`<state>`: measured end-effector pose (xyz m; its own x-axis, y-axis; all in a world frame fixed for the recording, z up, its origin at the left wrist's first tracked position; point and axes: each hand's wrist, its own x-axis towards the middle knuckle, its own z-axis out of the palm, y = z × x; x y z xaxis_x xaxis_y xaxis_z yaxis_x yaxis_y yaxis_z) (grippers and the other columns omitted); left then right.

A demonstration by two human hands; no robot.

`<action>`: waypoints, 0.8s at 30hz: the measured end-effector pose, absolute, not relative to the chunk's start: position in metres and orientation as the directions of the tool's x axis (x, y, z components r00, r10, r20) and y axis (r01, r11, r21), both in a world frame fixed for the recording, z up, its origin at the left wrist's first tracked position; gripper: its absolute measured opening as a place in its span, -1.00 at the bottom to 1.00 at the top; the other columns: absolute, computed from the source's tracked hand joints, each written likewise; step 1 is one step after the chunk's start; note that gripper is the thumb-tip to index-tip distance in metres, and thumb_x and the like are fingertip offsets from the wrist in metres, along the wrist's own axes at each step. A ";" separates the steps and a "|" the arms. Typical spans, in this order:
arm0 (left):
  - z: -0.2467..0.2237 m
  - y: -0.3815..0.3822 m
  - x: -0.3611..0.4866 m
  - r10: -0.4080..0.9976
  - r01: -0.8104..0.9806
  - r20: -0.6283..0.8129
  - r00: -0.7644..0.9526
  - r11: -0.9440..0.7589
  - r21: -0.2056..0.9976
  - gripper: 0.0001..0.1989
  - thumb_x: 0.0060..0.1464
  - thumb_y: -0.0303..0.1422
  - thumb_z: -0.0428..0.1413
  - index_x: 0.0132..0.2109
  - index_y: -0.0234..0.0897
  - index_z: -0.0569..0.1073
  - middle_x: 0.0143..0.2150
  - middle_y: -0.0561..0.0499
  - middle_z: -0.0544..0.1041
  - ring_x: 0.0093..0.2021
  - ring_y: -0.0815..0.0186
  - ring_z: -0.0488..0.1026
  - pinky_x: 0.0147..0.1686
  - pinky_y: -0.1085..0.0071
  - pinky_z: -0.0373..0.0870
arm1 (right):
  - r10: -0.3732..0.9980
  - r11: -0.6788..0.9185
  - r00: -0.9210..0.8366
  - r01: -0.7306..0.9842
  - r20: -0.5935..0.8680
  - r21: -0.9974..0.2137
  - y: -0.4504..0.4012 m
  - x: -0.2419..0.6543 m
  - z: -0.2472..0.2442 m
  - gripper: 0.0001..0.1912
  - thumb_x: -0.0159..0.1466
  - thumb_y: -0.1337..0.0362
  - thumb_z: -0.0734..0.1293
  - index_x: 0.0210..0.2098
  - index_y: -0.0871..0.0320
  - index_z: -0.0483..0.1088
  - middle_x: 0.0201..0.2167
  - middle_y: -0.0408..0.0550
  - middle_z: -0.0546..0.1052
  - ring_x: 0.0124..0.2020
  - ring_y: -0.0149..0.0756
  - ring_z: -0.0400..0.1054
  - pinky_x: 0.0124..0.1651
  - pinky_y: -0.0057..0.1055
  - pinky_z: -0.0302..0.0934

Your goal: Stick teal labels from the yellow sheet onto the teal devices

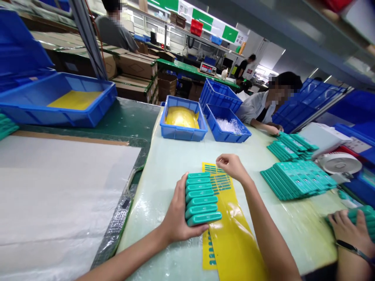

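My left hand [175, 216] is wrapped round a stack of several green plastic pieces [202, 201], their narrow edges facing up, with the thumb under the nearest one. Beneath and to the right of the stack lie yellow sheets [231, 230] bearing rows of small green labels [219, 182]. Over the far edge of these sheets, my right hand [231, 166] is raised with thumb and index finger pinched together. Whatever may be between those fingertips is too small to make out.
Blue bins [183, 134] stand at the table's far side, one with yellow material. Stacked green pieces [295, 179] lie right, near a tape roll [340, 163]. A person [263, 105] works across the table; another person's hand [351, 230] holds green pieces lower right.
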<state>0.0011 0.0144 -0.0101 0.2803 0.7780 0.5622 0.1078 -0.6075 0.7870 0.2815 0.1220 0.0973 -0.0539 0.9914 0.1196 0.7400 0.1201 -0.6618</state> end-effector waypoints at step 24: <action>-0.003 0.013 0.000 0.796 0.090 0.501 0.339 -0.558 0.825 0.54 0.05 0.22 0.52 0.78 -0.12 -0.29 0.69 -0.48 0.04 0.68 -0.51 0.10 0.60 -0.50 0.14 | 0.933 0.113 -0.360 0.269 0.009 -0.956 0.163 0.239 0.147 0.00 0.02 -0.19 0.75 0.34 0.14 0.63 0.26 0.24 0.68 0.36 0.15 0.56 0.30 -0.02 0.53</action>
